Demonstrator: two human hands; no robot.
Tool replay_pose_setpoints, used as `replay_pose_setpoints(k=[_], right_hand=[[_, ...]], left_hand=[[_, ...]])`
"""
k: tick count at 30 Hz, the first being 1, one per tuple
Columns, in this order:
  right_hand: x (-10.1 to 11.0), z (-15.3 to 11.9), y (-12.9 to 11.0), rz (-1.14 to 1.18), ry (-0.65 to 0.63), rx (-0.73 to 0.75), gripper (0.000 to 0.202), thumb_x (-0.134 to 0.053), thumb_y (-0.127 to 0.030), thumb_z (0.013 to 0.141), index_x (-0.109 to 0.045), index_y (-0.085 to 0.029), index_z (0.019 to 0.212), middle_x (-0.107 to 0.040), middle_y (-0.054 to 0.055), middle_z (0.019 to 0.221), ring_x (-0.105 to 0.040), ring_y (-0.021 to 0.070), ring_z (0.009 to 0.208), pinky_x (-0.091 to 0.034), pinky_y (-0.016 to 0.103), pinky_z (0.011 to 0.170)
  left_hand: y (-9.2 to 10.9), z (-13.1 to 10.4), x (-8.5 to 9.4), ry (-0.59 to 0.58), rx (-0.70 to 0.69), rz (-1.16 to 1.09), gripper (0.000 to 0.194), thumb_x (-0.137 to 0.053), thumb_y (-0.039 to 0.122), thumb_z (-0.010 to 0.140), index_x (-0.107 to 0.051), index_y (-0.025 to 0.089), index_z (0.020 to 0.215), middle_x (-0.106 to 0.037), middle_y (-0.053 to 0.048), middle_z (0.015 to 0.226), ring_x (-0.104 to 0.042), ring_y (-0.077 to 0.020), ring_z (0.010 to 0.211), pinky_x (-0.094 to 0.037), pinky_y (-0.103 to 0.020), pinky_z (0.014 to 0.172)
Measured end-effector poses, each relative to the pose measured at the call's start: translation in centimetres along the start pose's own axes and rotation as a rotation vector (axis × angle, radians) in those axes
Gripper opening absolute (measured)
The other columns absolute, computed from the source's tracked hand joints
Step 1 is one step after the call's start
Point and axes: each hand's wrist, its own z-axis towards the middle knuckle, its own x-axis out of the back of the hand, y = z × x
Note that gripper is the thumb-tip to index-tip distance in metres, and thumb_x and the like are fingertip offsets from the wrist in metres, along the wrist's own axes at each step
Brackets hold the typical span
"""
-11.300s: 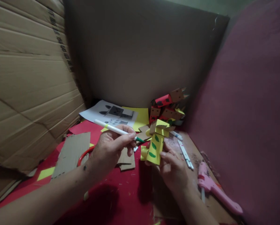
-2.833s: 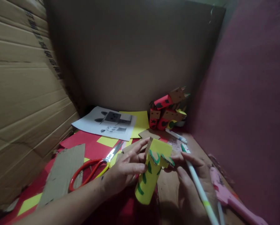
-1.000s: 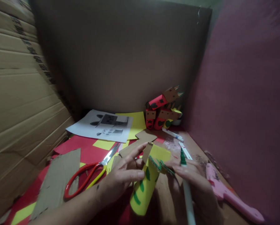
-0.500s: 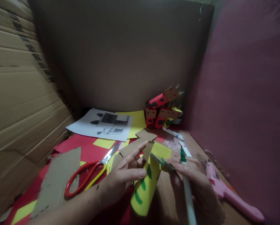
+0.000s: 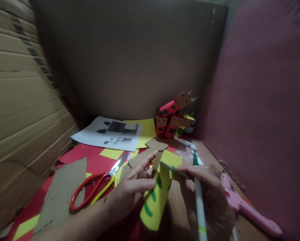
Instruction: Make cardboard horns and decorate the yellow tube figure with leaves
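A yellow paper tube (image 5: 155, 204) with green leaf-like marks stands tilted in front of me, topped by a folded yellow and brown cardboard piece (image 5: 172, 159). My left hand (image 5: 137, 187) is wrapped round the tube's upper left side, its thumb on the yellow paper. My right hand (image 5: 210, 194) pinches the right edge of the cardboard piece. Between the fingers of that same hand is a green marker (image 5: 200, 204), its green tip pointing up. The lower part of the tube's far side is hidden.
Red-handled scissors (image 5: 103, 180) lie left of my hands, beside a cardboard strip (image 5: 62, 194). Behind are a printed sheet (image 5: 109, 134), yellow paper (image 5: 148, 132), red paper tube figures (image 5: 170, 107) and a marker (image 5: 185, 143). A pink glue gun (image 5: 250, 209) lies right.
My right hand has shifted slightly left with the marker. The cardboard top has tilted a little, and its right edge sits a bit higher.
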Motion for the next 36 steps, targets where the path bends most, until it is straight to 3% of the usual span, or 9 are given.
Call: replay_pose_setpoints(k=[4,8,12,16,21,23,30,36], right_hand=[[-0.5,-0.4,-0.5,0.054,0.051,-0.182,0.045,-0.062,0.001,0.080,-0.059,-0.024,0.117,-0.064,0.001,0.106,-0.063,0.0114,0.080,-0.053,0.024,0.071],[-1.1,-0.7,-1.8,0.080,0.180,-0.423,0.032,-0.065,-0.011,0.083,-0.063,-0.029,0.109,-0.066,-0.003,0.097,-0.063,0.0097,0.080,-0.051,0.020,0.072],[-0.9,-0.7,-2.8,0.073,0.154,-0.518,0.016,-0.062,-0.019,0.085,-0.069,-0.029,0.096,-0.066,-0.004,0.079,-0.062,0.0099,0.075,-0.049,0.018,0.065],[-0.8,-0.5,-3.6,0.123,0.074,-0.454,0.025,-0.055,-0.016,0.087,-0.075,-0.030,0.088,-0.067,-0.004,0.069,-0.064,0.0112,0.066,-0.051,0.021,0.061],[-1.3,-0.4,-4.5,0.307,0.125,-0.807,0.019,-0.061,-0.016,0.080,-0.070,-0.032,0.088,-0.071,-0.008,0.067,-0.066,0.0074,0.062,-0.053,0.014,0.063],[-1.5,-0.4,-4.8,0.332,0.128,-0.879,0.014,-0.064,-0.017,0.079,-0.068,-0.031,0.082,-0.072,-0.008,0.066,-0.067,0.0068,0.063,-0.053,0.013,0.065],[-1.6,-0.8,-5.4,0.230,0.086,-0.893,0.006,-0.072,-0.024,0.076,-0.068,-0.028,0.076,-0.072,-0.003,0.072,-0.067,0.0102,0.067,-0.046,0.014,0.051],[-1.2,-0.5,-4.9,0.184,0.026,-0.926,0.011,-0.073,-0.032,0.076,-0.066,-0.023,0.074,-0.069,0.000,0.064,-0.065,0.0141,0.058,-0.049,0.020,0.048]], left_hand=[[0.7,0.2,-0.7,-0.049,-0.080,-0.049,0.061,-0.059,0.003,0.075,-0.051,0.020,0.133,-0.071,-0.007,0.098,-0.067,-0.0215,0.092,-0.048,-0.030,0.085],[1.1,0.3,-0.8,-0.051,-0.149,-0.070,0.048,-0.052,0.000,0.078,-0.061,0.020,0.120,-0.071,-0.006,0.100,-0.067,-0.0188,0.089,-0.049,-0.027,0.081],[1.0,0.5,-0.4,-0.019,-0.134,-0.047,0.056,-0.052,0.005,0.080,-0.049,0.017,0.135,-0.065,-0.012,0.118,-0.066,-0.0244,0.095,-0.050,-0.035,0.084],[1.0,0.7,-0.2,0.016,-0.123,-0.043,0.065,-0.047,0.006,0.083,-0.032,0.015,0.145,-0.062,-0.016,0.119,-0.066,-0.0262,0.086,-0.052,-0.037,0.073],[0.8,0.7,0.0,0.062,-0.120,-0.078,0.062,-0.051,0.010,0.085,-0.033,0.013,0.143,-0.066,-0.014,0.103,-0.066,-0.0258,0.082,-0.052,-0.040,0.078],[0.6,0.7,0.2,0.045,-0.130,-0.092,0.060,-0.053,0.010,0.085,-0.035,0.014,0.142,-0.066,-0.013,0.102,-0.067,-0.0251,0.082,-0.053,-0.038,0.077],[0.4,0.7,0.1,0.071,-0.160,-0.126,0.060,-0.053,0.005,0.083,-0.039,0.015,0.141,-0.062,-0.014,0.120,-0.065,-0.0225,0.094,-0.053,-0.033,0.083],[0.6,0.6,-0.3,0.014,-0.143,-0.125,0.056,-0.047,0.004,0.085,-0.042,0.014,0.140,-0.066,-0.012,0.102,-0.066,-0.0210,0.079,-0.055,-0.031,0.067]])
